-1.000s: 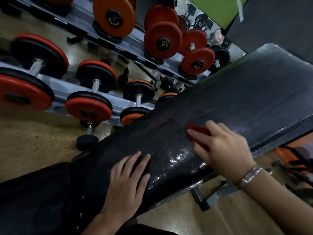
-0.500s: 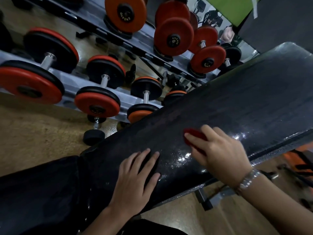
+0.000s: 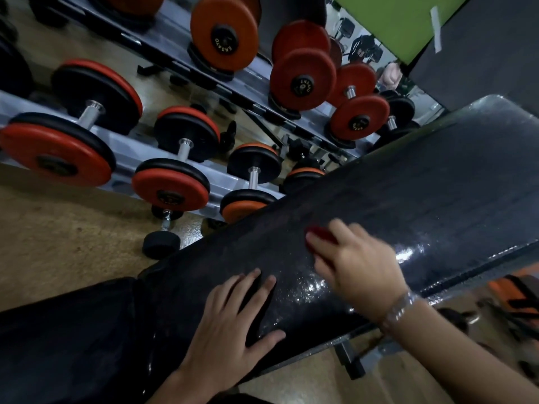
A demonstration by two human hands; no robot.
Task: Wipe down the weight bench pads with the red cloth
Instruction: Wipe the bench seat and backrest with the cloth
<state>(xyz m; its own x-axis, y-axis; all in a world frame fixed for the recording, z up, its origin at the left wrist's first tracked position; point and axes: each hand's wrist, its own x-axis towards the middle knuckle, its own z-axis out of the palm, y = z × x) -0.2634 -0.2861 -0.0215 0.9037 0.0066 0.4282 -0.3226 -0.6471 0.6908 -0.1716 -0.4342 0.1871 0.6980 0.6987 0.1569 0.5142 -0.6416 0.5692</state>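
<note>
A long black back pad (image 3: 423,193) of the weight bench runs from lower left to upper right, wet and glistening near my hands. The black seat pad (image 3: 67,339) adjoins it at the lower left. My right hand (image 3: 358,263) presses a red cloth (image 3: 320,234) onto the back pad; only a small red part shows beyond my fingers, which curl over it. My left hand (image 3: 233,325) lies flat on the back pad near its lower end, fingers spread.
A grey dumbbell rack (image 3: 122,147) with several red-and-black dumbbells stands left of the bench. One small black dumbbell (image 3: 162,243) sits on the tan floor (image 3: 58,243) close to the bench edge. The bench's metal frame (image 3: 353,357) and orange equipment (image 3: 513,293) are at lower right.
The view has shifted, so bench and rack sit further right in the frame. My right hand with the cloth has slid slightly toward my left hand. My left hand stays flat on the pad.
</note>
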